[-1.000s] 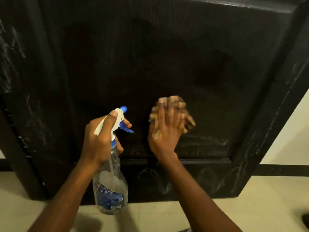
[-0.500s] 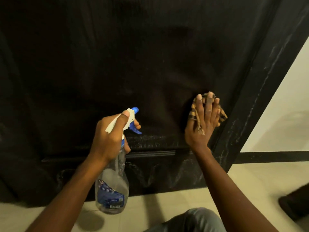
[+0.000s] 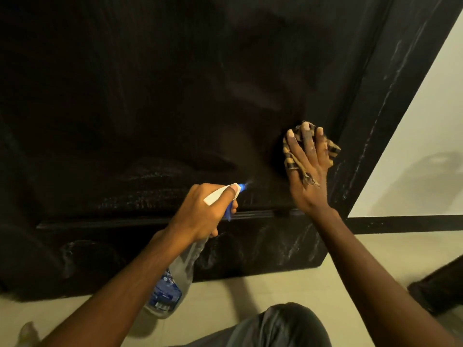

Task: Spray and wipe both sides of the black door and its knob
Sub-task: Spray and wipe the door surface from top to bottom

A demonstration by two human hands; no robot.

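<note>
Crouching low before a black door [image 3: 175,96], a person works on its bottom panel. The door fills the view from 9 o'clock round to 2 o'clock; its knob is out of view. At 6 o'clock the left hand [image 3: 203,211] grips a clear spray bottle [image 3: 172,284], fingers curled round the neck and trigger, thumb along the white head, nozzle [image 3: 241,187] aimed at the panel just beside it. A faint glint at the tip may be mist, though blur leaves that unsure. At 3 o'clock the right hand [image 3: 308,171] lies flat, fingers straight and together, pressing a striped cloth [image 3: 334,149] against the panel, close to the raised frame at the door's edge. Pale streaks show on that frame and on the bottom rail near 5 o'clock. A pale floor [image 3: 250,291] and a knee [image 3: 283,326] sit lowest, at 6 o'clock.

The step appears to be wetting and wiping the lower right corner. Done well, the spray should land just left of the cloth, and the flat palm should sweep across it with even pressure, then follow the groove and streaked edge so no residue dries.
</note>
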